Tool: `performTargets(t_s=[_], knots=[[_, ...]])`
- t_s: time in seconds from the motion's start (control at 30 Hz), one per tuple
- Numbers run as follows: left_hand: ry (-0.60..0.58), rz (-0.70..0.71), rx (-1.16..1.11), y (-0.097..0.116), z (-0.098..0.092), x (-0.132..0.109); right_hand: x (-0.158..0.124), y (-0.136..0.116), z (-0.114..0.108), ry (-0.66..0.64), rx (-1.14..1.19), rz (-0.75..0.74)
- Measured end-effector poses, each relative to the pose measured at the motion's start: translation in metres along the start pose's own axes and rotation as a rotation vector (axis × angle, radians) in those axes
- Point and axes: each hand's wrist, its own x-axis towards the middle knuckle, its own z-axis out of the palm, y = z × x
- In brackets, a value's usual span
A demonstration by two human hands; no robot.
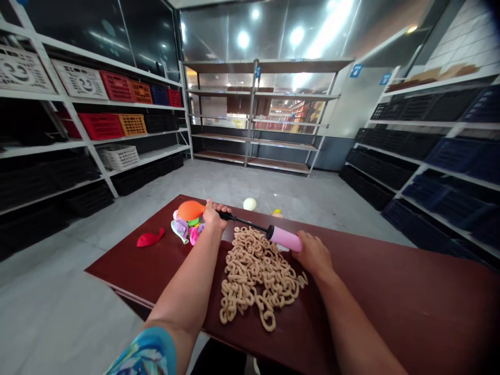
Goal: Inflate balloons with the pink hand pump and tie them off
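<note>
A pink and black balloon pump (pixel 286 238) stretches between my two hands above the table, its black rod drawn out. My left hand (pixel 214 214) is closed around the pump's black end and the neck of an orange balloon (pixel 191 210), which is partly inflated. The pink barrel's far end is in the grip of my right hand (pixel 313 252). Beneath the pump lies a heap of beige, curled, rope-like pieces (pixel 255 271). Several limp balloons (pixel 180 229) in purple, pink and green sit below the orange one. A red limp balloon (pixel 150 238) lies apart to the left.
The dark red table (pixel 375 281) spans the foreground. Beyond its far edge are a pale round balloon (pixel 249 203) and a small yellow thing (pixel 277 212). Shelves with crates (pixel 117 126) stand left, black and blue crates (pixel 406 143) right, and a metal rack (pixel 250 140) at the back.
</note>
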Motion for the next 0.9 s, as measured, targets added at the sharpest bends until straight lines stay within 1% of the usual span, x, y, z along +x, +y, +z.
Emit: performTargets(t_s=[0.1, 0.23, 0.33, 0.43, 0.57, 0.7, 0.8, 0.9], knots=[[-0.033, -0.016, -0.003, -0.007, 0.002, -0.007, -0.003, -0.012, 0.001, 0.060, -0.027, -0.038], [-0.087, -0.057, 0.005, -0.020, 0.012, -0.024, -0.009, -0.030, 0.000, 0.131, -0.011, -0.110], [-0.132, -0.093, 0.036, -0.029, 0.020, -0.037, -0.012, -0.038, -0.002, 0.129, 0.041, -0.130], [-0.141, -0.097, 0.063, -0.032, 0.024, -0.042, -0.012, -0.040, -0.006, 0.080, 0.084, -0.127], [-0.081, -0.067, 0.051, -0.020, 0.021, -0.031, -0.006, -0.030, -0.010, 0.039, 0.087, -0.109], [-0.041, -0.007, 0.020, -0.007, 0.012, -0.015, 0.000, -0.004, -0.009, 0.012, 0.068, -0.086], [-0.014, 0.004, 0.001, -0.007, 0.005, -0.008, 0.001, 0.016, -0.007, -0.020, 0.046, -0.047], [-0.018, -0.023, -0.028, -0.012, 0.001, -0.008, -0.001, 0.020, -0.008, -0.011, 0.009, -0.024]])
